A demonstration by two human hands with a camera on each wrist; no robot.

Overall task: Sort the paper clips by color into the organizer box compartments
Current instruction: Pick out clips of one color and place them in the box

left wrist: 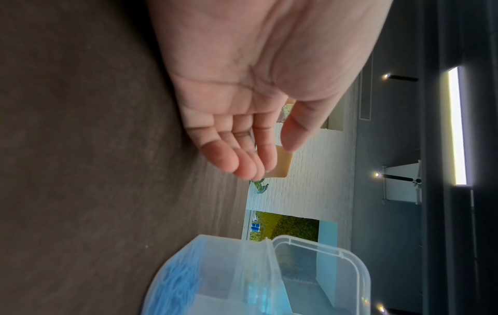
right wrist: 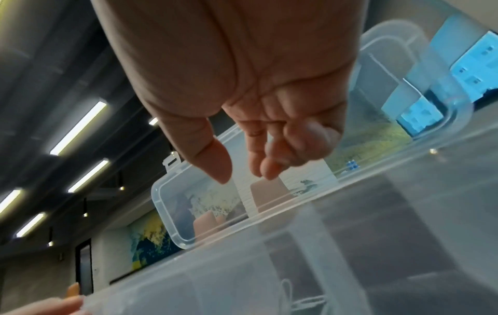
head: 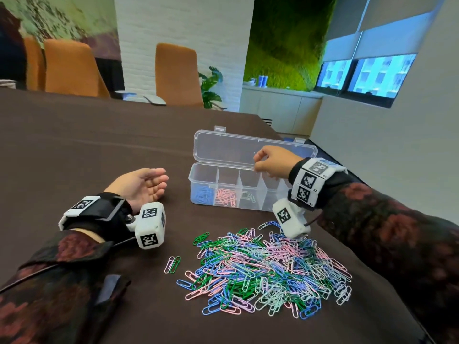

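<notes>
A clear organizer box (head: 264, 205) stands on the dark table with its lid (head: 228, 150) raised. Blue clips (head: 204, 194) fill its leftmost compartment, pink clips (head: 226, 196) the second, and a few pale clips (head: 248, 196) lie in the third. My right hand (head: 257, 162) hovers over the box's middle, near its back rim. In the right wrist view the right hand (right wrist: 245, 177) has thumb and forefinger apart with nothing between them. My left hand (head: 162, 178) rests palm up on the table left of the box, fingers relaxed and holding nothing. A mixed pile of paper clips (head: 268, 266) lies near me.
A pink clip and a green clip (head: 172, 264) lie apart, left of the pile. Orange chairs (head: 176, 75) stand at the table's far edge. The table's right edge runs close behind the box. Bare tabletop (head: 74, 150) stretches to the left.
</notes>
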